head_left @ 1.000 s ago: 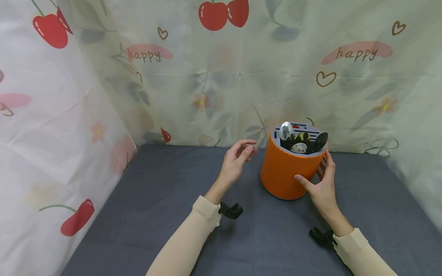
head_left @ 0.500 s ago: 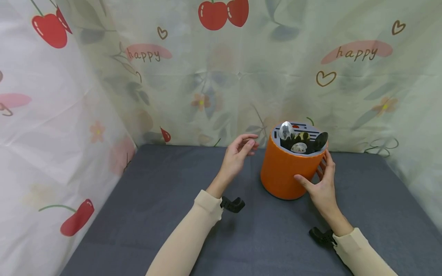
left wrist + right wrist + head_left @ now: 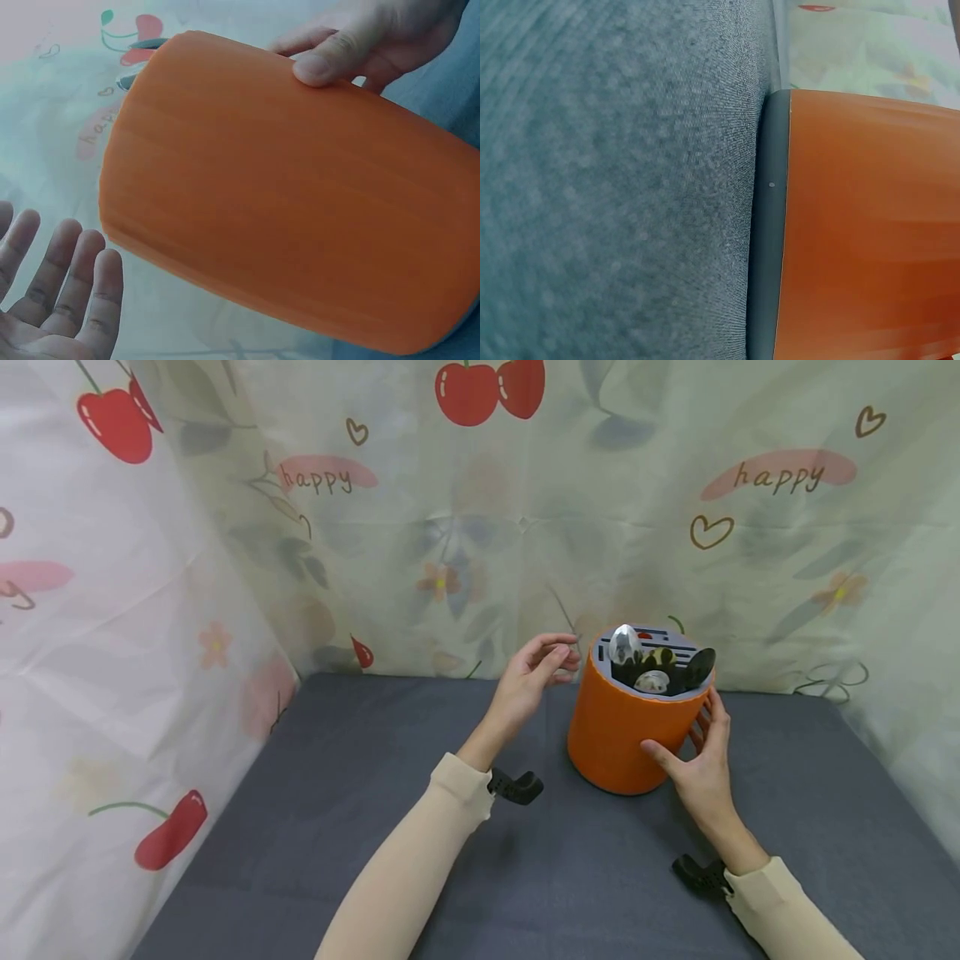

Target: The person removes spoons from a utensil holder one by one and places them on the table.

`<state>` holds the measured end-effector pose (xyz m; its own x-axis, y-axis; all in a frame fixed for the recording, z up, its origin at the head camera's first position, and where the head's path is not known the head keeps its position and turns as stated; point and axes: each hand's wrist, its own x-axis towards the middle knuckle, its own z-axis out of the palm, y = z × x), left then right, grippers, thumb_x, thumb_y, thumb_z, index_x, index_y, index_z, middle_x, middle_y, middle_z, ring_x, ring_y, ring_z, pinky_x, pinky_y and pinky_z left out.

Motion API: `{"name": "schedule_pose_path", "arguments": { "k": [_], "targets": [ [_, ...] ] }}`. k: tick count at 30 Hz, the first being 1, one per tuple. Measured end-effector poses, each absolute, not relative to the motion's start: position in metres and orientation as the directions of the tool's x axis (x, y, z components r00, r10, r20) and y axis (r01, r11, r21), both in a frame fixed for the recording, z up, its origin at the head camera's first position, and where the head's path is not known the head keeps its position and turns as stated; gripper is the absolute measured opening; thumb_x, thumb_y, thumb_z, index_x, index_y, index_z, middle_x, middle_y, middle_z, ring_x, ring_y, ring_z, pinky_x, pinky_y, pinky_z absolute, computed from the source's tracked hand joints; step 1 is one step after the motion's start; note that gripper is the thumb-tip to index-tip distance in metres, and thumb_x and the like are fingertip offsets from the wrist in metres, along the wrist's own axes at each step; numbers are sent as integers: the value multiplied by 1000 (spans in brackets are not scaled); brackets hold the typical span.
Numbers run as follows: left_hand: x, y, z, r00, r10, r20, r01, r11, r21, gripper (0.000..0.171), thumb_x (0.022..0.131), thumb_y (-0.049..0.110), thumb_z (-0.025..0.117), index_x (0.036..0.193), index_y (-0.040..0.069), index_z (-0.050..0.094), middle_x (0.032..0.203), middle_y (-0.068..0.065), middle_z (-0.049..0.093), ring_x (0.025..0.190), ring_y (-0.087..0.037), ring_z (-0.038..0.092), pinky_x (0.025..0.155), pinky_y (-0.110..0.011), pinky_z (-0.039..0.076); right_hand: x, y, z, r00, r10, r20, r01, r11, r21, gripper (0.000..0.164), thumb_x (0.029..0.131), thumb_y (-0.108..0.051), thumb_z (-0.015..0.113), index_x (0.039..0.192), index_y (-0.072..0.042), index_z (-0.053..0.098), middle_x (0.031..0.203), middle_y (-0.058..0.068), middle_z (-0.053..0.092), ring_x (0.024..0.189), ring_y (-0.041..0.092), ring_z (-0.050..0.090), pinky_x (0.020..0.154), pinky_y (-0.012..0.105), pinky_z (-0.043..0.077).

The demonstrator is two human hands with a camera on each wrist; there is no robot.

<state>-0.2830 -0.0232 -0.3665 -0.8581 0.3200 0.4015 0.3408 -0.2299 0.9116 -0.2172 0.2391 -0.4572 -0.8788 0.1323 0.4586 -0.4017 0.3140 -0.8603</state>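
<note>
Toward two o'clock on the dark tablecloth [image 3: 337, 752], we find the orange container [image 3: 633, 739], its visible base edge resting on the cloth. The right hand [image 3: 703, 772] holds it from four o'clock, thumb in front and fingers bent behind. The left hand [image 3: 525, 681] is wide and holds nothing, just beside the rim at ten o'clock — not touching. We judge this one-sided grip as the weak point: a careless push from the left hand could turn or tip the container. With enough tilt, the silver spoon [image 3: 622, 644] and the dark spoon [image 3: 701, 667] might slide out — their heads stand above the top.
</note>
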Motion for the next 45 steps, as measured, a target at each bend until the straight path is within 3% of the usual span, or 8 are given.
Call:
{"name": "schedule_pose_path", "arguments": {
  "k": [4,9,14,33,39,45],
  "targets": [
    [-286,-17,-359,-854,341,393,327,-236,915,34,112,19,52,138,-1,58,123,-22,64,117,-43,62,101,-43,56,-216,239,-456,-882,140,450,-393,307,-867,105,94,-7,78,167,-32,6,168,-1,14,151,30,26,124,35,25],
    [-287,-12,-352,-847,360,390,324,-233,917,33,112,17,52,139,-1,58,129,-28,61,112,-33,65,102,-42,55,-216,239,-455,-885,151,440,-383,302,-873,106,93,-6,78,167,-31,6,167,-1,15,150,29,26,124,36,24],
    [-286,-11,-348,-843,359,401,336,-231,913,32,112,18,52,138,1,59,128,-27,62,110,-31,66,100,-42,56,-217,239,-454,-888,149,435,-376,309,-874,106,93,-6,78,167,-33,6,168,-3,14,151,28,26,125,37,24],
    [-278,8,-328,-760,473,445,405,-189,894,30,111,11,53,137,-3,59,129,-24,62,117,-37,63,100,-30,55,-221,238,-458,-882,145,449,-390,310,-867,106,93,-5,78,167,-30,7,169,-1,13,151,31,26,125,39,24],
    [-275,11,-325,-707,557,435,501,-40,865,32,110,17,55,138,4,61,135,-14,63,117,-27,64,97,-24,52,-217,237,-457,-874,137,467,-412,304,-859,106,93,-5,78,167,-32,8,169,-2,13,151,30,27,123,33,25],
    [-275,13,-325,-672,607,424,516,-27,856,33,110,16,54,141,5,59,135,-15,64,118,-14,64,102,-22,49,-218,237,-458,-867,134,480,-426,303,-853,105,92,-4,78,167,-32,10,168,-2,15,150,29,28,121,29,28]
  ]
}}
